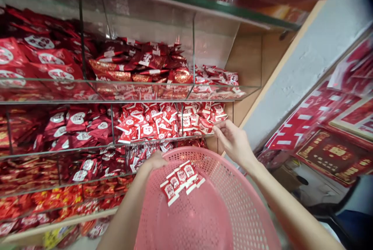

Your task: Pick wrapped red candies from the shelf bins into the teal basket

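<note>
My left hand grips the far left rim of a pink plastic basket, its fingers partly hidden behind the rim. Inside the basket, several small red-and-white candy packets lie together toward the far side. My right hand is at the right end of a glass shelf compartment, thumb and fingers pinched on the edge of a red candy packet. That packet still lies against the other red-and-white packets in the compartment.
Glass shelves with upright dividers hold red packets in rows above and below. A wooden side panel closes the shelves at the right. Beyond the grey wall edge are red printed packages.
</note>
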